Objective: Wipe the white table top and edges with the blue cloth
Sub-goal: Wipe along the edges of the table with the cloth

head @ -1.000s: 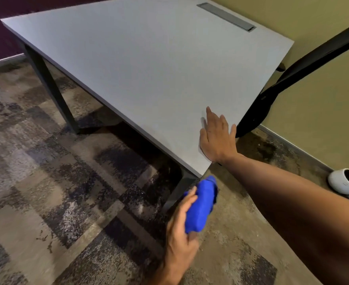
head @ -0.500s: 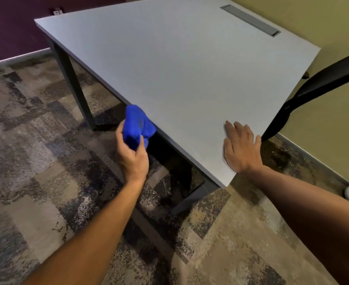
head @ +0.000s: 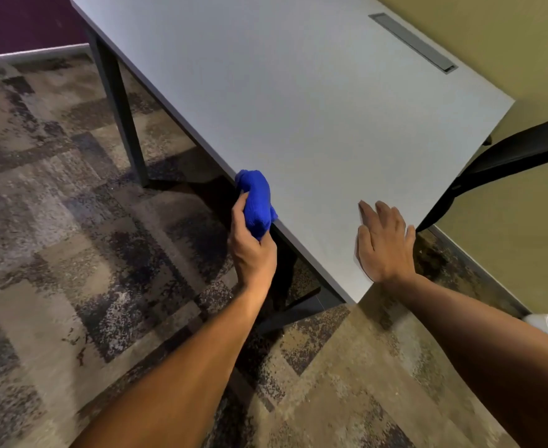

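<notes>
- The left hand point(head: 252, 250) is gripping a bunched, fuzzy bright-blue cloth point(head: 256, 202), its fingers curling round the lower part of the wad while the thumb is lying up the cloth's left side.
- The blue cloth is pressing against the long near edge of the flat, matte white rectangular worktop point(head: 298, 101), its rounded top bulging just above the fingers and lapping slightly onto the surface.
- The right hand point(head: 383, 245) is resting palm-down on the worktop near its pointed near corner, well to the right of the cloth; its fingers are lying straight and slightly spread, pressing flat on the smooth surface.
- A narrow grey metal slot cover point(head: 412, 42) is sitting flush in the worktop, far beyond the right fingers, close to the olive-yellow wall point(head: 505, 33).
- A dark, square-section metal table leg point(head: 117, 101) is standing under the worktop, well beyond and to the left of the left fingers.
- A curved black chair arm point(head: 499, 160) is reaching in just right of the right fingers.
- A mottled brown-and-grey patchwork carpet point(head: 56, 221) is spreading beneath both forearms.
- A rounded white object point(head: 545, 321) is showing at the right border, too cropped to identify.
</notes>
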`<act>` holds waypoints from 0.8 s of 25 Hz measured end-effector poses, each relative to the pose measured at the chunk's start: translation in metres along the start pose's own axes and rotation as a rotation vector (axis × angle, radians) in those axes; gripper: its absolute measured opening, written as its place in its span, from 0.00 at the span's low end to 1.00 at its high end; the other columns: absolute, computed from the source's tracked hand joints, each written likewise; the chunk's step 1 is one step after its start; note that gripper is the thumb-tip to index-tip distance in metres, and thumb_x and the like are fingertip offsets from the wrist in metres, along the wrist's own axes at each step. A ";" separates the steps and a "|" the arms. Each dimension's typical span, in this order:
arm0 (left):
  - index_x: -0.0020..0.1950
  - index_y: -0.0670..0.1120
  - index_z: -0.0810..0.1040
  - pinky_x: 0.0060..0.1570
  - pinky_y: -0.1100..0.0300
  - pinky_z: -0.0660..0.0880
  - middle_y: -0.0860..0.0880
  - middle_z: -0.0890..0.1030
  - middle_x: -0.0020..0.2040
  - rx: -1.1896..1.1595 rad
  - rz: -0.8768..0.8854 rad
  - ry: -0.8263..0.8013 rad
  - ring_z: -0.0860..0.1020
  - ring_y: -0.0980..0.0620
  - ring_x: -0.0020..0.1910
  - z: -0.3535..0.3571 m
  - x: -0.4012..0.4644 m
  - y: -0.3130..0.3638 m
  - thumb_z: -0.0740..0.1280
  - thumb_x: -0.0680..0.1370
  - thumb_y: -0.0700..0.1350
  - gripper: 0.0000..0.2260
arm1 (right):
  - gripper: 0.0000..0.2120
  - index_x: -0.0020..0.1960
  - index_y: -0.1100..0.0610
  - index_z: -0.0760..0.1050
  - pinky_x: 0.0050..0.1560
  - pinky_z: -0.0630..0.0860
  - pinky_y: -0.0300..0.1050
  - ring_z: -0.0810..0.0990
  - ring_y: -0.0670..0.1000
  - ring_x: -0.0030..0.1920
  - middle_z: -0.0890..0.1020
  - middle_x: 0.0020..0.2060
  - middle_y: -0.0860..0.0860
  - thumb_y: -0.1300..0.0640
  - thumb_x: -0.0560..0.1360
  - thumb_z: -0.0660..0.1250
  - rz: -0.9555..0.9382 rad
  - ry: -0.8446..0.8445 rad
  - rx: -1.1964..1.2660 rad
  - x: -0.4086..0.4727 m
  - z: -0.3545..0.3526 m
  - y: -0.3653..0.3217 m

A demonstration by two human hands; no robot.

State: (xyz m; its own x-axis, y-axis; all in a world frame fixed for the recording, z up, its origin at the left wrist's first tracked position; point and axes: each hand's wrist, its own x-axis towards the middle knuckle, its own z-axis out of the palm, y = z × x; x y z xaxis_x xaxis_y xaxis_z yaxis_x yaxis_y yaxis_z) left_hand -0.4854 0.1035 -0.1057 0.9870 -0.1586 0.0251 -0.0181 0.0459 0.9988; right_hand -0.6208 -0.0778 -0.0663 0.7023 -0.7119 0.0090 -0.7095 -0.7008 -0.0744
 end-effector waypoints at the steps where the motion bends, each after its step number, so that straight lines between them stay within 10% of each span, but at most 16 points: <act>1: 0.72 0.44 0.71 0.64 0.61 0.75 0.43 0.76 0.70 -0.016 -0.004 -0.017 0.76 0.49 0.67 0.001 -0.009 -0.002 0.66 0.73 0.26 0.29 | 0.28 0.82 0.47 0.55 0.79 0.47 0.73 0.52 0.59 0.82 0.57 0.81 0.54 0.47 0.83 0.43 0.000 -0.007 0.000 0.001 0.000 0.000; 12: 0.72 0.44 0.72 0.70 0.59 0.70 0.44 0.74 0.73 -0.011 0.010 -0.132 0.73 0.48 0.71 0.020 -0.141 0.001 0.64 0.70 0.23 0.32 | 0.28 0.83 0.45 0.50 0.77 0.45 0.74 0.46 0.59 0.84 0.52 0.84 0.52 0.46 0.83 0.42 -0.002 -0.083 -0.006 0.007 0.003 0.004; 20: 0.68 0.44 0.75 0.65 0.54 0.73 0.43 0.78 0.68 0.051 -0.047 -0.269 0.78 0.45 0.66 0.014 -0.201 0.018 0.61 0.66 0.25 0.32 | 0.29 0.85 0.46 0.40 0.79 0.43 0.70 0.39 0.60 0.84 0.40 0.85 0.51 0.46 0.87 0.45 -0.012 -0.435 -0.046 0.031 -0.018 0.010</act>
State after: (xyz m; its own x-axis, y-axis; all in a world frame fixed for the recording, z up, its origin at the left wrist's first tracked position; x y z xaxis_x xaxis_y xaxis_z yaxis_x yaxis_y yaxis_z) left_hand -0.6868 0.1223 -0.0918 0.9094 -0.4156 -0.0182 0.0124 -0.0166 0.9998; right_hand -0.6069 -0.1078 -0.0486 0.6628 -0.6253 -0.4119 -0.6964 -0.7169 -0.0322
